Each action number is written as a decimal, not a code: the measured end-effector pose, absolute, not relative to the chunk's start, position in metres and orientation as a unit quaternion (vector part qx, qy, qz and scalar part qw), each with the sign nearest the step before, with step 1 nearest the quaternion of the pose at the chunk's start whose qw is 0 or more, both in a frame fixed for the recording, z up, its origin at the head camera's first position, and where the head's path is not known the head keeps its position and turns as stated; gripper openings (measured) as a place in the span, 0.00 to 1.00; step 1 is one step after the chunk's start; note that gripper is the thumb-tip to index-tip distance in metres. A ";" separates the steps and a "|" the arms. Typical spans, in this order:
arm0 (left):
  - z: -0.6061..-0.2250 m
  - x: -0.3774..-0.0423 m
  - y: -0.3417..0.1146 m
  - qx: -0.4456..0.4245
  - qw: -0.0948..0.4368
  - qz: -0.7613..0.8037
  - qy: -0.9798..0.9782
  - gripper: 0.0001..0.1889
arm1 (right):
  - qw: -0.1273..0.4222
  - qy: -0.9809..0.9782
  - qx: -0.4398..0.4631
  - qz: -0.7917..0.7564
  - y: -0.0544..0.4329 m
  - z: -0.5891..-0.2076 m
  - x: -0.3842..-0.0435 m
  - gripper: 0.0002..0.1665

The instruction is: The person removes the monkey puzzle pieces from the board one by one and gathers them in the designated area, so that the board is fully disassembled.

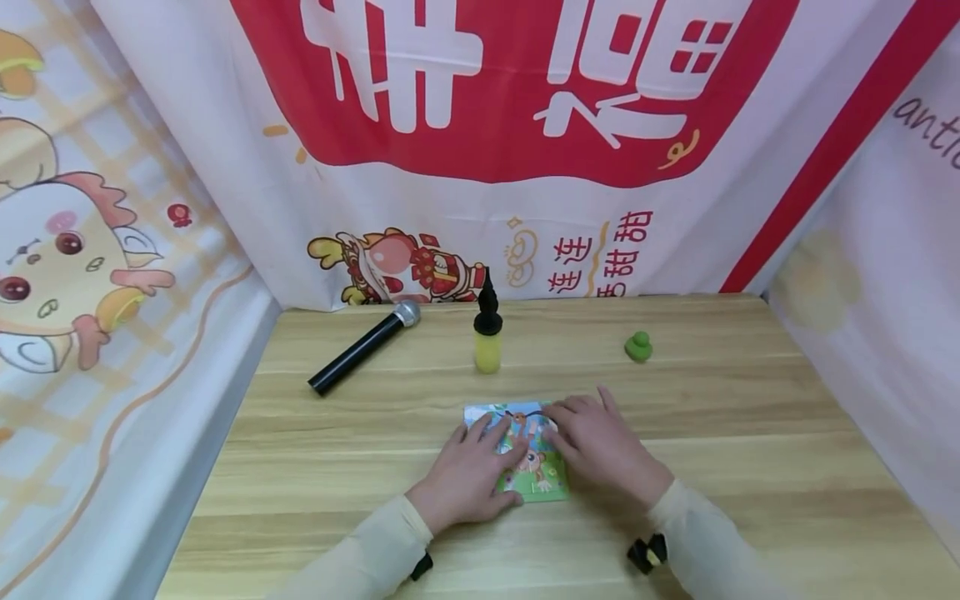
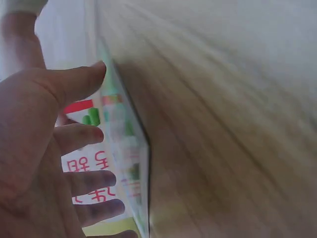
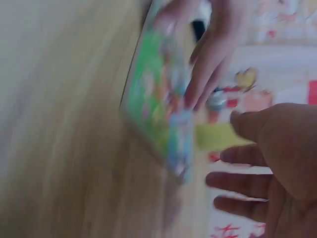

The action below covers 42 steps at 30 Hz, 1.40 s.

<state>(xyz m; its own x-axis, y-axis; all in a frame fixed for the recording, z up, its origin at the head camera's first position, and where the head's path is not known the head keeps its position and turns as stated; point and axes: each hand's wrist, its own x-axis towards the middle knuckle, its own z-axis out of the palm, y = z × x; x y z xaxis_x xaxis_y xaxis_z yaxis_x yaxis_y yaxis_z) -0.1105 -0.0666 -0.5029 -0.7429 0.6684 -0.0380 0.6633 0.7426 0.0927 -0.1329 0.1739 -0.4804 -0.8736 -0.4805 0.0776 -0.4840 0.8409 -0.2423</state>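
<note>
A thin square board [image 1: 551, 485] printed with a colourful cartoon picture lies flat on the table. My left hand [image 1: 467, 477] rests over its left half, fingers spread and fairly straight. My right hand [image 1: 603, 446] is at the upper right corner with its fingertips over that edge. In the right wrist view the right hand [image 3: 292, 153] has loosely extended fingers, holding nothing, beside the blurred board [image 3: 143, 94]. The left wrist view shows the left hand [image 2: 29, 144] with its fingers along the board [image 2: 124, 144]. Both hands hide parts of the picture.
Behind the board stands a yellow bottle [image 1: 487, 352] with a black pointed top. A black microphone [image 1: 360, 354] lies at the back left, and a small green toy [image 1: 639, 346] sits at the back right. Printed cloth [image 1: 480, 225] hangs behind the wooden table [image 1: 360, 467].
</note>
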 end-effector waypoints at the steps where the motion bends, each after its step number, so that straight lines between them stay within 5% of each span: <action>1: -0.503 -0.111 -0.067 0.356 0.048 0.037 0.932 0.40 | 0.009 -0.958 0.258 0.126 0.174 -0.484 -0.140 0.22; 13: -0.500 -0.110 -0.059 0.368 0.094 -0.013 0.925 0.34 | 0.018 -0.954 0.277 0.116 0.177 -0.499 -0.167 0.13; 35: -0.499 -0.111 -0.054 0.363 0.096 -0.018 0.927 0.32 | -0.057 -0.952 0.237 0.184 0.169 -0.489 -0.189 0.15; 42: -0.501 -0.112 -0.057 0.355 0.102 -0.021 0.929 0.32 | -0.116 -0.937 0.175 0.280 0.166 -0.486 -0.190 0.05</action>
